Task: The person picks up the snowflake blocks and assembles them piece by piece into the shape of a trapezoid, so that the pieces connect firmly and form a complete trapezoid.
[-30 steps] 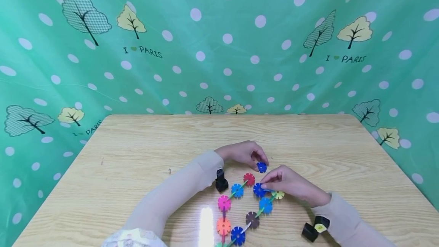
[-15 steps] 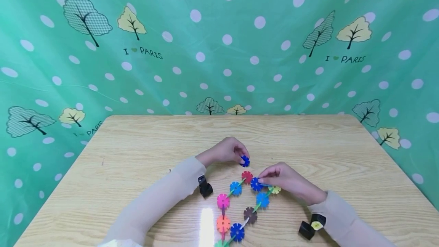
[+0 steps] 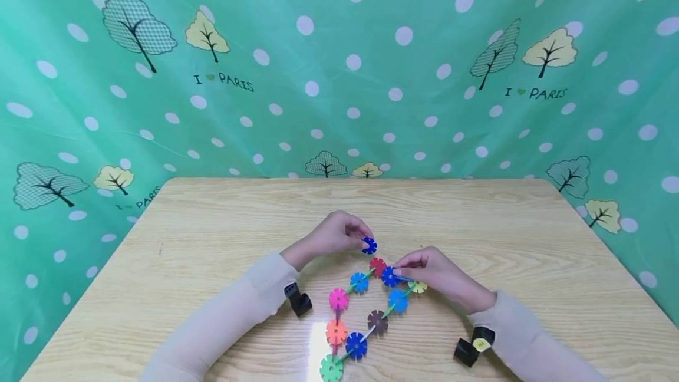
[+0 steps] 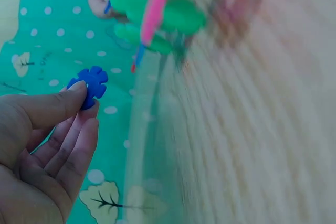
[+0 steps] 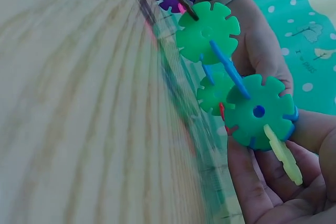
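My left hand (image 3: 336,233) pinches a single blue notched interlocking disc (image 4: 89,86) between thumb and fingertips. In the head view it is held just beyond the red disc (image 3: 378,267) at one end of a chain of coloured interlocking discs. My right hand (image 3: 437,273) grips the chain's other end, by the dark blue end disc (image 3: 391,276) and the yellow disc (image 3: 417,286). Close up in the right wrist view, its fingers are behind a green disc (image 5: 247,121), with a yellow disc (image 5: 283,156) slotted edge-on into it. The red and dark blue end discs overlap closely in the head view.
The chain runs toward me through a pink disc (image 3: 339,299), an orange disc (image 3: 336,332) and a light green disc (image 3: 331,368). A black wrist camera (image 3: 299,299) sits on the left sleeve, another camera (image 3: 474,346) on the right. A green polka-dot curtain (image 3: 339,75) hangs behind the wooden table (image 3: 239,211).
My left hand has moved left and slightly away from me, carrying the blue disc. The right hand and the chain have shifted a little left and away, showing more of the light green disc.
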Tool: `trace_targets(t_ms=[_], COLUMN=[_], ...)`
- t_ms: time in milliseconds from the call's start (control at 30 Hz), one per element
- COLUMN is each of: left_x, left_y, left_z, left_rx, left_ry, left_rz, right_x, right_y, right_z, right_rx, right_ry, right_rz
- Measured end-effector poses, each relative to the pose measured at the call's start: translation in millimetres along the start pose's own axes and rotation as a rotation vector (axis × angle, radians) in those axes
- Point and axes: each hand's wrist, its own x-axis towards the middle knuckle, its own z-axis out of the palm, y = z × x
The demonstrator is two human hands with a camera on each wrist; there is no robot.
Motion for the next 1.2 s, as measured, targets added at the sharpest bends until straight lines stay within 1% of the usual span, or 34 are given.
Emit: trace_targets(t_ms=[100, 233, 433, 533, 700, 933, 1067, 1200], left_x=[-5.2, -12.8, -26.7, -34.1, -42.8, -48.4, -49.2, -49.5], left_y=[5.8, 15.2, 22.1, 25.1, 28.4, 27.2, 27.0, 28.2], left_z=[0.7, 3.0, 9.3, 13.0, 18.6, 24.3, 27.1, 29.4], left_rx=[-0.021, -0.062, -0.112, -0.109, -0.072, -0.044, -0.037, -0.013], left_ry=[0.010, 0.003, 0.032, 0.041, 0.049, 0.069, 0.087, 0.101], left_rz=[-0.005, -0.012, -0.028, -0.030, 0.006, 0.017, 0.052, 0.105], right_x=[1.8, 3.5, 2.6, 2.2, 1.7, 0.4, -0.2, -1.3], right_y=[0, -1, -4, -4, -1, 1, -1, -2], right_z=[1, 2, 2, 2, 3, 2, 4, 6], right_rx=[0.008, 0.021, 0.057, 0.077, 0.106, 0.133, 0.153, 0.180], right_ry=[0.008, 0.021, 0.013, 0.010, 0.017, 0.007, 0.009, 0.019], right_rz=[0.001, -0.008, 0.000, 0.002, -0.001, -0.016, -0.008, -0.001])
